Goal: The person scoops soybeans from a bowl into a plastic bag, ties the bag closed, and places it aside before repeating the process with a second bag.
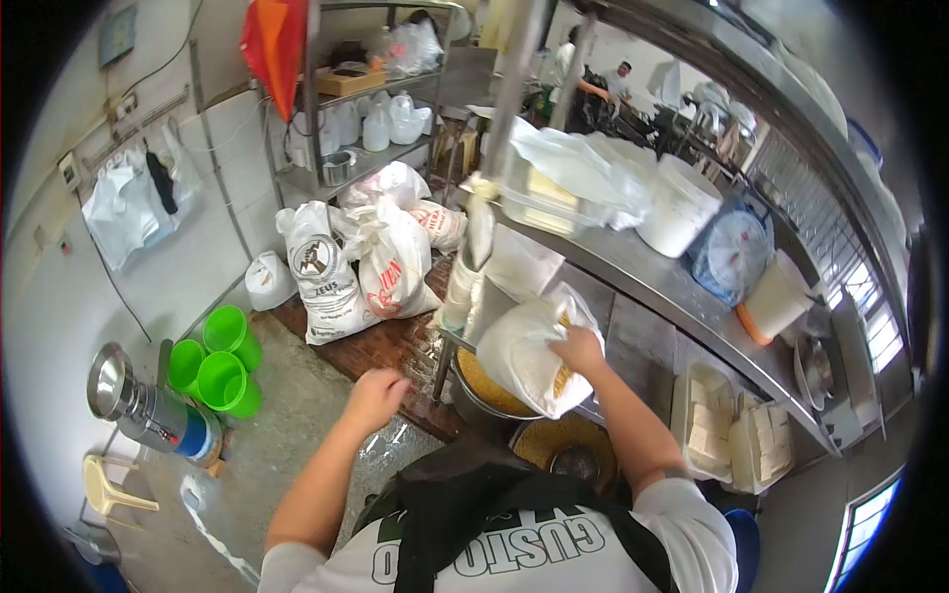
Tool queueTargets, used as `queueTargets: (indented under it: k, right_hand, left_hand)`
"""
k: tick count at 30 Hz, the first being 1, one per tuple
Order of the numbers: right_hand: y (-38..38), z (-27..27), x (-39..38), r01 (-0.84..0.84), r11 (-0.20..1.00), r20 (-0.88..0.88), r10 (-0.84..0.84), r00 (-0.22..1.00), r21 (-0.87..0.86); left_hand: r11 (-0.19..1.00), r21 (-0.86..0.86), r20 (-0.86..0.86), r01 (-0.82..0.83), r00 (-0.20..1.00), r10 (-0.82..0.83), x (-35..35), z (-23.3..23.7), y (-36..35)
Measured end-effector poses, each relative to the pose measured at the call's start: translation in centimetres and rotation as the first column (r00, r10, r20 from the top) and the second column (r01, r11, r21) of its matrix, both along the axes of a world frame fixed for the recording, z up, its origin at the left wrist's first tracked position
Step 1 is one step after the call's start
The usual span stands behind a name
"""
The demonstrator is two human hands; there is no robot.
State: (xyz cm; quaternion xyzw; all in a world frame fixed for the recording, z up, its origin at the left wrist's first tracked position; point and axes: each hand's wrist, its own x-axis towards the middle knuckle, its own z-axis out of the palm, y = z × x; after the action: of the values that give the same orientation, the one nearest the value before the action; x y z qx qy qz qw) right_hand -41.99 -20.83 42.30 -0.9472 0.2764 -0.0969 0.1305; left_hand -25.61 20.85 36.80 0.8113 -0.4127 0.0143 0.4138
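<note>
Down by my chest, the left hand [374, 395] hangs over the floor with fingers loosely curled and nothing in it. Right hand [578, 351] is out in front, a bit higher, fingers closed on the front of a white bag [524, 361]. The bag is held up and tipped at the edge of the counter [662, 287], and something yellow shows at its opening next to my fingers.

Right under the bag there's a pot [482, 393] full of yellow grain. A second pot [565, 447] sits closer to me with the same stuff in it, plus a dark round thing I can't make out. Off to the right, under the counter, there are trays [710, 427] of pale blocks.

Farther left on the floor are green buckets [222, 368], nested and stacked, and a metal grinder [133, 400] with a funnel top. Past those, printed sacks [331, 277] lean together on a low wooden platform. Up on the counter stand a white bucket [677, 206] and some crumpled plastic. At the back there's a rack [306, 109] with jugs [390, 121], and people [615, 81] well off in the distance.
</note>
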Motion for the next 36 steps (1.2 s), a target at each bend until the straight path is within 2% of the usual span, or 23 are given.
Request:
queueTargets:
  k: [3,5,6,7,9,10,11,12,15,16,17,18,20,21,23,24,26,28,29,31,32,33,36]
  right_hand:
    - [5.4,-0.4,-1.2,0.102,0.993,0.084,-0.106,0.991,0.054]
    - [8.6,-1.3,-1.6,0.126,0.985,0.233,-0.151,0.961,0.117]
    - [10.4,-1.0,-1.7,0.166,0.970,0.260,-0.208,0.943,0.175]
    - [12.1,-0.6,-1.9,0.205,0.950,0.281,-0.268,0.922,0.234]
    - [12.4,-4.3,-2.7,0.208,0.793,0.295,-0.437,0.850,0.572]
    - [15.1,-3.4,-2.6,0.319,0.779,0.195,-0.485,0.853,0.540]
    - [17.9,-3.1,-2.4,0.285,0.672,0.153,-0.514,0.844,0.684]
    - [20.8,-3.3,-1.8,0.335,0.677,0.093,-0.513,0.854,0.656]
    - [24.0,-5.5,0.2,0.349,0.661,0.015,-0.478,0.878,0.664]
    - [24.3,-6.2,1.2,0.306,0.649,0.013,-0.437,0.899,0.697]
    - [27.2,-2.8,3.1,0.296,0.684,0.046,-0.435,0.899,0.667]
    - [27.6,-3.6,3.9,0.262,0.710,0.062,-0.395,0.917,0.654]
    - [29.4,-2.5,6.9,0.205,0.820,0.044,-0.269,0.962,0.535]
    - [29.5,-2.6,8.9,0.208,0.815,0.038,-0.271,0.962,0.541]
    - [29.6,-3.9,13.1,0.128,0.881,0.011,-0.149,0.989,0.456]
    - [29.4,-5.0,15.6,0.110,0.892,-0.018,-0.114,0.993,0.439]
    - [29.2,-7.8,20.7,0.082,0.901,-0.051,-0.066,0.996,0.426]
    - [28.8,-10.7,26.2,0.065,0.864,-0.072,-0.033,0.997,0.500]
    - [28.9,-10.8,28.9,0.001,0.889,-0.019,0.008,1.000,0.458]
    - [29.1,-11.2,33.3,0.006,0.886,-0.065,0.027,0.998,0.463]
    - [29.0,-13.2,35.0,-0.047,0.851,0.023,0.041,0.999,0.523]
    - [29.3,-14.0,37.1,-0.041,0.908,-0.068,0.076,0.995,0.417]
    - [30.1,-15.0,43.5,-0.092,0.920,-0.163,0.164,0.973,0.380]
  left_hand:
    - [0.914,0.123,-0.273,-0.386,0.872,0.405,0.1,-8.9,14.7]
    - [0.790,0.235,-0.255,-0.567,0.748,0.613,-1.1,-15.0,25.0]
    - [0.678,0.355,-0.216,-0.644,0.649,0.730,-1.9,-19.6,30.2]
    - [0.586,0.458,-0.362,-0.669,0.462,0.810,-3.3,-20.7,34.3]
    - [0.445,0.332,-0.742,-0.832,0.061,0.668,-5.4,-27.9,43.0]
    - [0.440,0.339,-0.740,-0.831,0.053,0.670,-5.8,-27.9,44.9]
    - [0.384,0.386,-0.653,-0.839,0.046,0.756,-6.4,-27.3,47.0]
    - [0.323,0.429,-0.552,-0.844,0.038,0.833,-6.5,-26.9,48.7]
    - [0.355,0.453,-0.640,-0.818,-0.020,0.769,-0.7,-25.8,49.7]
    - [0.406,0.415,-0.536,-0.814,0.142,0.832,2.2,-26.1,48.8]
    - [0.465,0.393,-0.410,-0.794,0.301,0.861,5.1,-25.6,47.7]
    - [0.518,0.329,-0.318,-0.790,0.424,0.848,8.1,-21.9,44.7]
    - [0.608,0.369,-0.336,-0.703,0.509,0.793,15.3,-17.7,39.5]
    - [0.695,0.244,-0.289,-0.676,0.634,0.717,17.8,-15.4,36.7]
    - [0.804,0.118,-0.225,-0.583,0.773,0.594,22.1,-11.1,31.7]
    - [0.802,0.120,-0.221,-0.586,0.772,0.597,23.8,-9.9,30.4]
    - [0.925,0.083,-0.077,-0.370,0.924,0.376,27.5,-8.8,28.8]
    - [0.931,0.145,-0.123,-0.335,0.927,0.353,30.6,-10.8,30.1]
    - [0.935,0.209,-0.176,-0.286,0.930,0.323,31.6,-11.9,31.3]
    - [0.826,0.405,-0.195,-0.392,0.845,0.497,31.7,-12.6,34.6]
    - [0.790,0.470,-0.202,-0.393,0.824,0.529,31.6,-14.6,37.2]
    - [0.752,0.532,-0.203,-0.390,0.803,0.560,31.7,-16.6,39.9]
    - [0.641,0.671,-0.286,-0.374,0.667,0.688,31.5,-18.3,45.8]
